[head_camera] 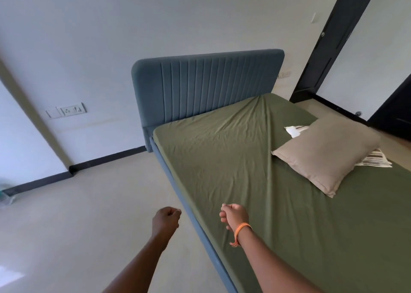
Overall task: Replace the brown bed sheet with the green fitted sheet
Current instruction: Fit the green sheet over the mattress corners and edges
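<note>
The wrinkled olive-green fitted sheet (233, 159) runs lengthwise toward the blue padded headboard (204, 86). Left hand (166, 218) and right hand (233, 215) hang apart, fingers curled, holding nothing

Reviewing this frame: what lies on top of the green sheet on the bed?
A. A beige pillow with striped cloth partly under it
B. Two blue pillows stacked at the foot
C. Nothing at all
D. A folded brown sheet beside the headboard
A: a beige pillow rests on the green sheet toward the far side, with striped cloth showing from beneath its edges.
</note>
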### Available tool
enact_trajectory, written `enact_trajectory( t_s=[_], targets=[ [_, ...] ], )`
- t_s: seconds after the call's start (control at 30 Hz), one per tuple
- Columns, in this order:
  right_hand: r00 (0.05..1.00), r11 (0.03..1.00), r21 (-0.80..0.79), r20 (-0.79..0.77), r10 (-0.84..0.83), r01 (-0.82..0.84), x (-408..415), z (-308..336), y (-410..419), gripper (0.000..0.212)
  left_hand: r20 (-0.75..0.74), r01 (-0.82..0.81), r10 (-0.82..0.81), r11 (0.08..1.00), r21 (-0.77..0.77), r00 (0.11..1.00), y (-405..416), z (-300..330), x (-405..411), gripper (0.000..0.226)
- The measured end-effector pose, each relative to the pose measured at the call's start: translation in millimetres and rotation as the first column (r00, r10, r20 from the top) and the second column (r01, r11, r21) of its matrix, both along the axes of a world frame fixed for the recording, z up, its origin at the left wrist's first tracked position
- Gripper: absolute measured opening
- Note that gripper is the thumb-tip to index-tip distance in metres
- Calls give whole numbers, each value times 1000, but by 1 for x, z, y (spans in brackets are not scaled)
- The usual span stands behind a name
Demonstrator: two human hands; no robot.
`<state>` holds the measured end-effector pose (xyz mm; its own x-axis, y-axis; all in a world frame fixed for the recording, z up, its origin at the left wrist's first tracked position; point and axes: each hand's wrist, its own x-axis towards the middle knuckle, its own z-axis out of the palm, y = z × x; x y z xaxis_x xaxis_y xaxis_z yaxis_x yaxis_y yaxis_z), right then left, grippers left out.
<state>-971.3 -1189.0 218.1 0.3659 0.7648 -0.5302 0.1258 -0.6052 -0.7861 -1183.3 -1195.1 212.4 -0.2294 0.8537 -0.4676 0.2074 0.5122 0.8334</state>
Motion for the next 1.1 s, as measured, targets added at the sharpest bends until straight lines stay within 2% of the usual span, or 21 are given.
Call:
enact_trajectory(
  t_s=[0.17,0.33,0.47,0.57,0.67,0.73,0.8,0.87,0.97,1.03,1.07,1.1],
  targets=[
    [982,990,-26,-126,-141,138,-31,-13,117,22,48,81,-81,997,-1,996,139,11,-14,20],
    [944,969,-68,-217,-248,239,-59,-59,268,21,7,159,-159,987,-9,987,281,-7,-36,21],
    [908,951,-168,-293,-299,259,-91,-88,381,22,-123,228,-240,968,-103,963,384,-12,-76,21],
    [896,952,-180,-333,-295,247,-112,-80,459,20,-241,264,-288,956,-126,927,472,-5,-105,19],
    [910,954,-149,-294,-293,259,-118,-74,532,26,-342,300,-322,947,-118,883,567,-2,-113,18],
    [935,956,-114,-204,-289,270,-114,-86,574,38,-432,403,-404,910,-98,806,625,-9,-105,21],
    [960,956,-128,-55,-274,265,-102,-102,610,51,-508,531,-496,843,-87,704,676,-25,-89,15],
    [958,952,-114,45,-282,285,-89,-114,640,49,-597,678,-575,732,-70,560,718,-54,-76,15],
    [926,933,-108,208,-316,343,-75,-162,685,59,-733,909,-629,416,-35,259,792,-138,-44,38],
    [897,938,-166,380,-224,305,-75,-209,709,81,-706,964,-697,254,-81,125,832,-194,-21,51],
    [866,921,-203,454,-212,332,-71,-243,724,92,-701,984,-712,139,-110,23,858,-233,0,51],
    [845,906,-235,496,-199,351,-67,-268,737,96,-715,991,-698,69,-112,-32,875,-256,16,49]
  ],
)
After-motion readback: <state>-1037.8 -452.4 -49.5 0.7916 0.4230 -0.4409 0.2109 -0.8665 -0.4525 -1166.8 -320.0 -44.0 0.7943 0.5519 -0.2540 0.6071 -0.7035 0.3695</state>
